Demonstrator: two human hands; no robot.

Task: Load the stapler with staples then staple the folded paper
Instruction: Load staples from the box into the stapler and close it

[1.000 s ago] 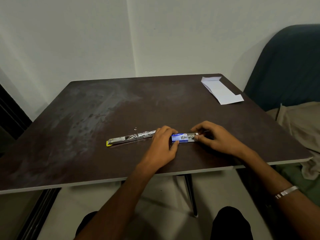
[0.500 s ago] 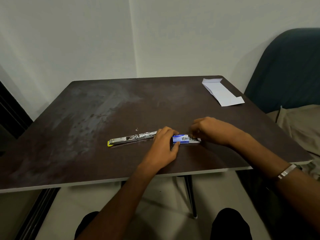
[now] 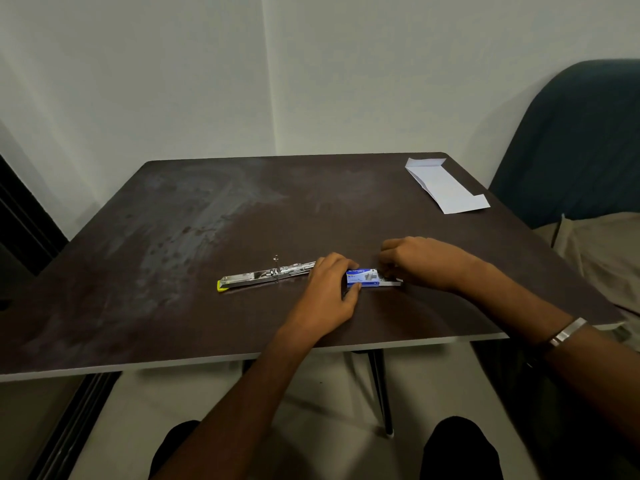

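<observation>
A silver stapler (image 3: 263, 276) lies opened out flat on the dark table (image 3: 173, 306), its yellow tip pointing left. To its right sits a small blue staple box (image 3: 362, 277) with its inner tray (image 3: 393, 281) slid partly out to the right. My left hand (image 3: 329, 292) grips the blue box between thumb and fingers and covers the stapler's right end. My right hand (image 3: 419, 261) is curled over the tray's open end, fingertips at the tray; what they pinch is hidden. The folded white paper (image 3: 446, 187) lies at the table's far right corner.
A dark blue chair back (image 3: 575, 140) and beige cloth (image 3: 602, 251) stand to the right of the table. White walls meet in a corner behind. My knees (image 3: 457, 445) show below the table's front edge.
My right hand has turned from flat on the table to curled, knuckles up, over the tray end. The inner tray now sticks out further to the right. My left hand has stayed on the box.
</observation>
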